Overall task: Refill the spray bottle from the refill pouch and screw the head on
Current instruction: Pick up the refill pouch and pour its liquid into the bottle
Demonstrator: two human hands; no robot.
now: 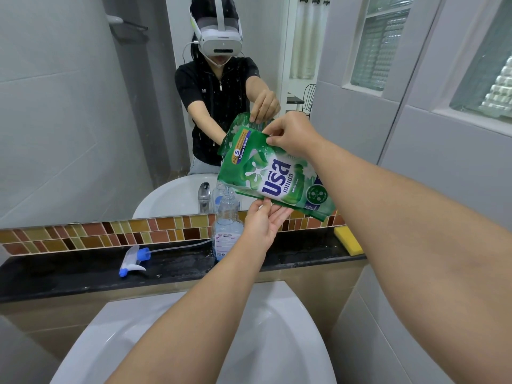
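Right now my right hand (291, 134) pinches the upper corner of the green refill pouch (273, 173), thumb and fingers curled over its edge, and holds it tilted above the spray bottle (226, 231). My left hand (263, 220) is under the pouch's lower edge, palm up, its straight fingertips touching the underside to prop it. The low corner of the pouch sits just over the bottle's open neck, and a thin stream appears to run from it into the neck, though it is hard to tell through the clear plastic.

The bottle is clear, stands upright on the black surface (69, 270) against the mosaic tile strip (83, 235), and has a little bluish liquid at the bottom and a label on its lower half. Its spray head (133, 261), white with a blue collar and blue nozzle, lies on its side on the surface well to the left of the bottle, with its long dip tube (180, 247) stretching back toward the bottle's base. The surface looks wet around the bottle.

A yellow sponge (348, 241) leans at the right end of the surface, by the wall. The white basin (277, 342) is below my forearms, and the mirror (83, 120) behind the surface shows the tap (204, 196).
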